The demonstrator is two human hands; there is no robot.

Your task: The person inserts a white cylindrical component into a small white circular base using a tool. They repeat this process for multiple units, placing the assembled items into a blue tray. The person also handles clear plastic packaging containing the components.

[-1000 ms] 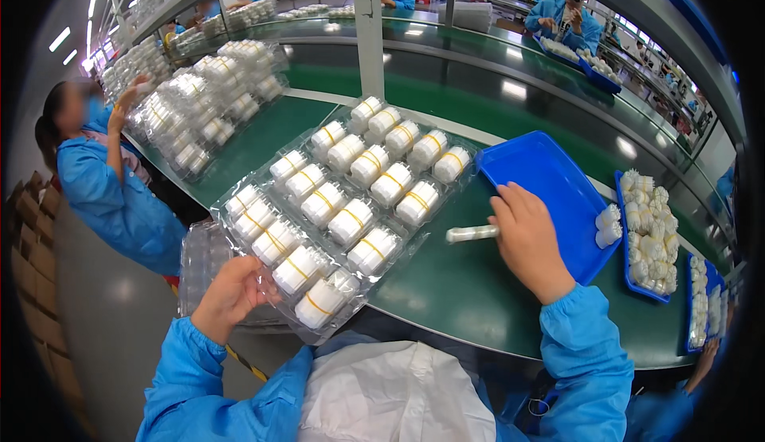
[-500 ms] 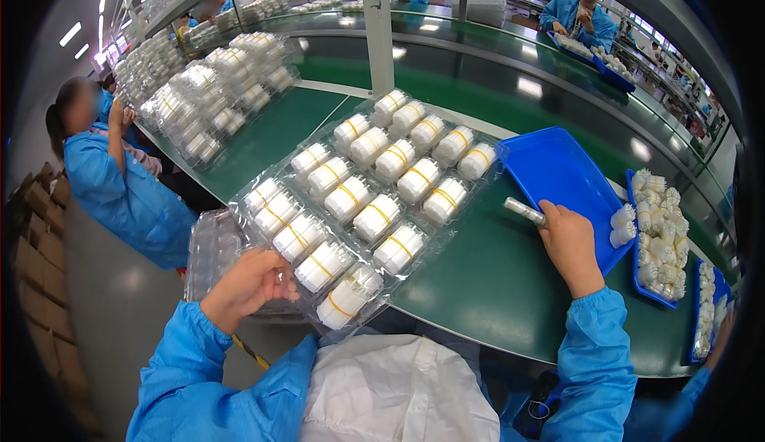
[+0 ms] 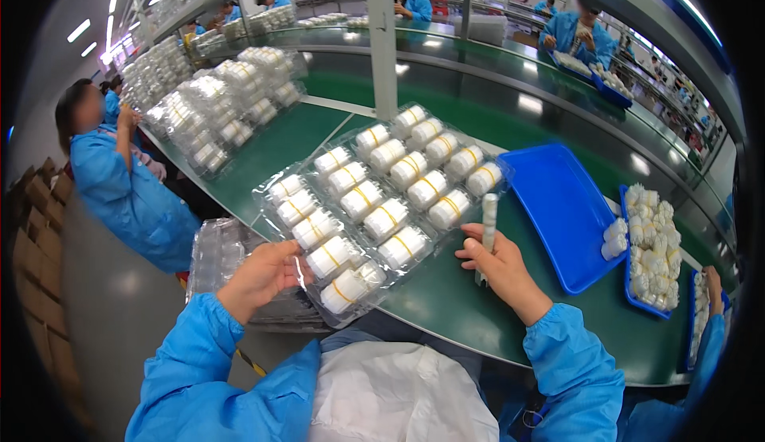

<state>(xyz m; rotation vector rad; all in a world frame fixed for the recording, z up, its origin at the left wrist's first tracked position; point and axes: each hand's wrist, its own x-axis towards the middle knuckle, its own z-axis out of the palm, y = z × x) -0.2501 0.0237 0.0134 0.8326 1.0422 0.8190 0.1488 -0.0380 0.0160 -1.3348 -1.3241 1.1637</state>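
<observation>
Clear tray of white rolls

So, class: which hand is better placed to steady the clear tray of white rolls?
Left. The left hand already grips the clear tray's near corner; the right hand holds a pale stick.

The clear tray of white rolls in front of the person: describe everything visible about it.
The clear plastic blister tray is thin, glossy and pocketed, holding rows of short white rolls, each with a yellow band. It lies diagonally on the green table, its near corner overhanging the edge. The left hand grips that corner; the right hand is beside it.
</observation>
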